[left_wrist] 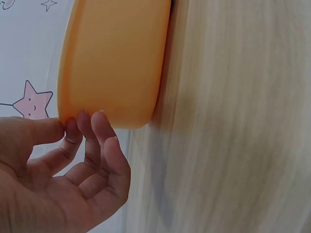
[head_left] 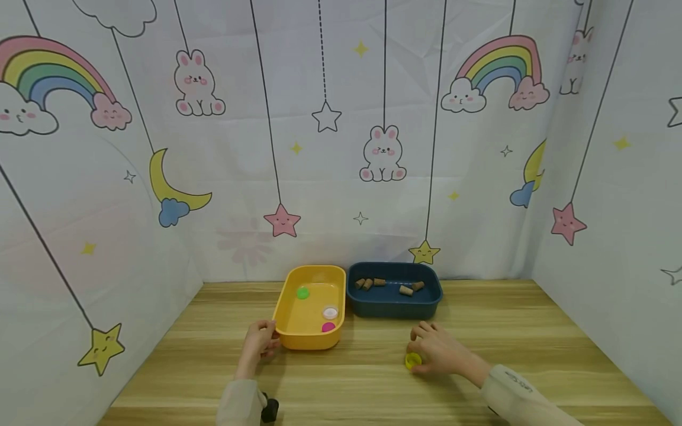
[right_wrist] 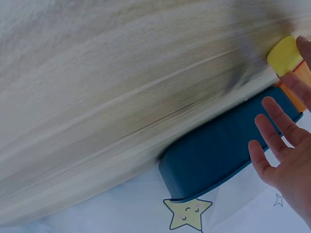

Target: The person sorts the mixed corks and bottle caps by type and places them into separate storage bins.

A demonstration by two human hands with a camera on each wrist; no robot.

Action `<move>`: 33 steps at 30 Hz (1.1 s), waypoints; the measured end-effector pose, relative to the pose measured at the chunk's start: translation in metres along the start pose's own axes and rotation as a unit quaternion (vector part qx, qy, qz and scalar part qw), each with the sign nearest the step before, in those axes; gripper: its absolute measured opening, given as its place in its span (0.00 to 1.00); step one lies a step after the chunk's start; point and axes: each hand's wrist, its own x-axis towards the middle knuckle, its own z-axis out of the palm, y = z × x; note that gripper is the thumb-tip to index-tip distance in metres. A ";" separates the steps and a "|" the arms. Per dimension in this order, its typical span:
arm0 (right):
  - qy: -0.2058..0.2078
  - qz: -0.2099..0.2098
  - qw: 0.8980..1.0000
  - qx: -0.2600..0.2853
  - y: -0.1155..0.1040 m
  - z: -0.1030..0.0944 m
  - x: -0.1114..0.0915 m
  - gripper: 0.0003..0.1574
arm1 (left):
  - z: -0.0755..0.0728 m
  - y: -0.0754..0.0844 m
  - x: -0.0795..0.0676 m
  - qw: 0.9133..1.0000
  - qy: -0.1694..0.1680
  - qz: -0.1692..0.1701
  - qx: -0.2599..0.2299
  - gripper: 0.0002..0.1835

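Note:
My left hand (head_left: 260,341) pinches the rim of the yellow tray (head_left: 308,341) at its near left corner. In the left wrist view, thumb and index finger meet at the rim, and the other fingers curl beside the outer wall. Toward the right, my right hand (head_left: 439,350) pinches a yellow bottle cap (head_left: 412,361) between thumb and index finger, low over the table. Its other fingers are spread apart in the right wrist view. Inside the yellow tray lie a green cap (head_left: 303,293), a whitish cap (head_left: 330,313) and a pink cap (head_left: 328,326).
A dark blue tray (head_left: 394,309) stands against the yellow tray's right side, holding several corks (head_left: 406,290). Both trays are on a wood-grain table (head_left: 362,384). White printed cloth (head_left: 330,177) rises behind the table and at both sides.

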 end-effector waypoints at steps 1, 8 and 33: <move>0.001 0.000 1.000 0.000 0.000 0.000 0.000 0.17 | 0.000 0.000 0.000 1.000 0.000 -0.001 -0.001 0.16; 0.002 0.001 1.000 0.003 0.001 0.002 -0.001 0.17 | 0.000 0.000 0.000 1.000 -0.001 -0.004 -0.002 0.15; 0.018 0.014 1.000 0.013 -0.004 0.002 0.008 0.16 | 0.001 -0.001 0.000 1.000 -0.002 0.000 0.000 0.15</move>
